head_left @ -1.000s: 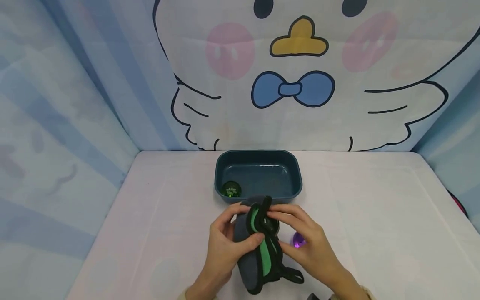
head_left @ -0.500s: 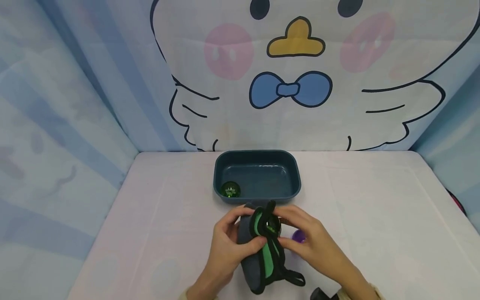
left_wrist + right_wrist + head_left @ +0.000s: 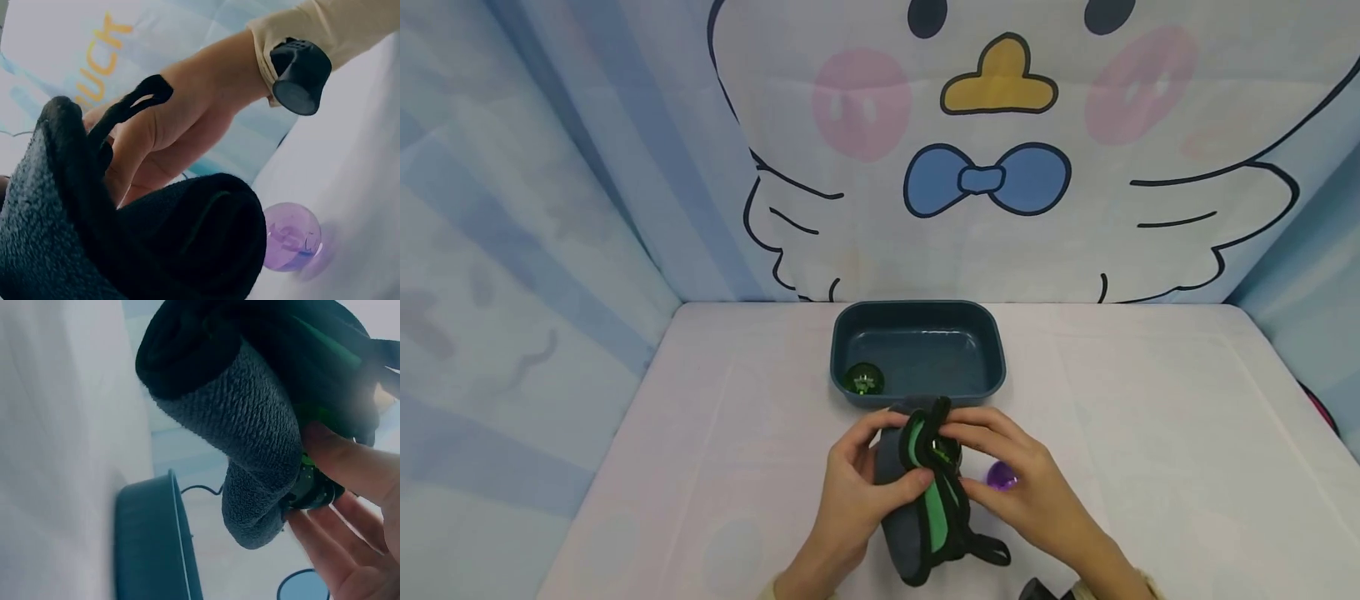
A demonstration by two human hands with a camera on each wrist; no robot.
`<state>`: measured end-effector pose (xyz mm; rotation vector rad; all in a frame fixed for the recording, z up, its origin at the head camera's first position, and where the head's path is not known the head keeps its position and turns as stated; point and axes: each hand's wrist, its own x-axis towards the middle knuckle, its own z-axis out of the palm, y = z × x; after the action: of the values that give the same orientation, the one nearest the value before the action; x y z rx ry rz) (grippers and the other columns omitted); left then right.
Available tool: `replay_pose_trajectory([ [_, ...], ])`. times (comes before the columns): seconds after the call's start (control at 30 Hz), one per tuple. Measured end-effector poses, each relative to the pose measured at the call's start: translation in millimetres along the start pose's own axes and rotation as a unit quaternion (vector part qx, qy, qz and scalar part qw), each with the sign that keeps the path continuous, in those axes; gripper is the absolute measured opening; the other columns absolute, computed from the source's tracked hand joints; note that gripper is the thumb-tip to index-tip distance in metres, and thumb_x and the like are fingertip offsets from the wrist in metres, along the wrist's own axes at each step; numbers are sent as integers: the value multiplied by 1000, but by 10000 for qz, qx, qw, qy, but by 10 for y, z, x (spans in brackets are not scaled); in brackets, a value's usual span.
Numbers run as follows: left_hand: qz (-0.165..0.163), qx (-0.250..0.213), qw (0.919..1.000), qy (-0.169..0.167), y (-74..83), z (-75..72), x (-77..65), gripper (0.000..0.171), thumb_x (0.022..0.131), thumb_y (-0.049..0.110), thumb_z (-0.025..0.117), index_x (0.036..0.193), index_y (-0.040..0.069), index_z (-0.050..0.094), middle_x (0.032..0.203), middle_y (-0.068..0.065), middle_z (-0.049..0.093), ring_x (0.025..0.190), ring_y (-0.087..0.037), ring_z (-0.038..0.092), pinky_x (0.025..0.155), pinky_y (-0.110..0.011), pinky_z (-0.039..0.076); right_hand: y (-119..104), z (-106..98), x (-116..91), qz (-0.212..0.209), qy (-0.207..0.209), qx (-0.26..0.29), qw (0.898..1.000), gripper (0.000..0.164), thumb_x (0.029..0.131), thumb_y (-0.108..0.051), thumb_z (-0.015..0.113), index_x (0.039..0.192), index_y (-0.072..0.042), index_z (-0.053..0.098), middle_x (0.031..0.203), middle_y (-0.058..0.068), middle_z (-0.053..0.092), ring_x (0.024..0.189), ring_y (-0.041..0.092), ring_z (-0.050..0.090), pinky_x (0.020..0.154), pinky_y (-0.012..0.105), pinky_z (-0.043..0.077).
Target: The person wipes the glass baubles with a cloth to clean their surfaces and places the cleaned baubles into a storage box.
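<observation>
In the head view my left hand (image 3: 868,492) grips a folded grey-blue cloth (image 3: 898,508) with black edging, green inner faces and hanging loops, its thumb pressed over the front fold. A dark, see-through green ball (image 3: 951,454) sits in the cloth's upper fold. My right hand (image 3: 1030,479) holds this ball from the right, fingertips by the upper loop and thumb below. The right wrist view has the thumb and fingers around the glossy green ball (image 3: 310,487), partly hidden by the cloth (image 3: 250,431). Behind the right hand lies a clear purple ball (image 3: 1002,476).
Beyond the hands stands a dark teal rectangular tub (image 3: 992,375) holding another green ball (image 3: 864,378). The purple ball (image 3: 290,237) rests on the pale tabletop (image 3: 1187,450). A black wrist device (image 3: 301,75) is strapped at the right sleeve. A cartoon-printed curtain (image 3: 985,250) hangs behind.
The cloth and my left hand have shifted slightly right and down. My right fingers bent in closer half a second ago and are now a little more extended; the ball remains in the fold.
</observation>
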<state>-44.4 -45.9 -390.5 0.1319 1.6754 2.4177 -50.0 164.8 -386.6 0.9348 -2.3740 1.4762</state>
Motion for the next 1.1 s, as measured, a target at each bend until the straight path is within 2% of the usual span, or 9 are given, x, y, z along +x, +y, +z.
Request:
replay_pose_trajectory([
  [0.17,168,258,9995,-102,-10,-15,9,52,75,-2,80,122,7,62,140,-11,50,113,-27,58,94,-35,56,-66,-2,-1,141,224,-41,9996,63,74,11,80,132,-7,61,128,10,62,114,11,64,77,27,60],
  [0.4,348,322,9987,-201,-21,-28,11,49,76,-2,80,121,6,63,140,-12,50,112,-30,57,93,-36,57,-97,-13,-8,1049,108,261,9941,48,86,-4,75,132,-8,61,128,9,64,111,14,66,80,33,61],
  [0.47,363,298,9988,-157,-16,-32,15,49,75,-2,80,120,5,62,139,-12,51,112,-30,57,93,-36,57,-86,3,-7,1130,157,215,9932,48,86,-6,75,132,-9,62,128,7,65,111,14,66,81,32,60],
  [0.53,387,243,9989,-87,-9,-39,20,50,74,-4,81,120,3,62,138,-13,51,112,-29,57,94,-36,56,-77,27,-5,973,293,104,9948,51,85,-6,77,133,-10,61,127,5,64,112,13,65,84,30,59],
  [0.63,414,150,9990,38,4,-55,31,51,74,-4,81,120,2,61,136,-13,51,113,-28,57,93,-35,57,-70,58,-3,275,552,-244,9978,52,84,-13,79,133,-10,61,128,6,63,117,13,62,93,24,54],
  [0.73,412,94,9991,51,13,-64,35,50,74,-3,81,120,2,61,135,-13,50,113,-27,56,92,-35,57,-62,72,3,-548,615,-456,9956,46,91,-25,72,132,-6,62,132,11,60,124,15,57,100,19,48],
  [0.83,419,99,9991,-57,17,-58,32,50,75,-2,81,120,2,61,136,-13,51,114,-28,55,94,-35,56,-50,71,15,-1009,550,-490,9922,42,97,-32,62,129,-4,64,133,13,59,126,17,53,103,17,45],
  [1.0,424,53,9989,-166,7,-35,25,50,76,-2,80,122,1,60,137,-14,51,113,-28,57,93,-37,57,-47,58,11,-933,529,-500,9930,41,98,-32,60,127,-4,65,130,12,60,123,16,54,99,16,48],
  [1.1,382,-7,9992,-144,-1,-24,18,51,76,-2,80,122,1,60,137,-13,51,111,-27,58,91,-38,58,-52,56,-5,-586,496,-329,9965,41,92,-17,71,129,-4,63,127,11,62,121,13,57,95,17,51],
])
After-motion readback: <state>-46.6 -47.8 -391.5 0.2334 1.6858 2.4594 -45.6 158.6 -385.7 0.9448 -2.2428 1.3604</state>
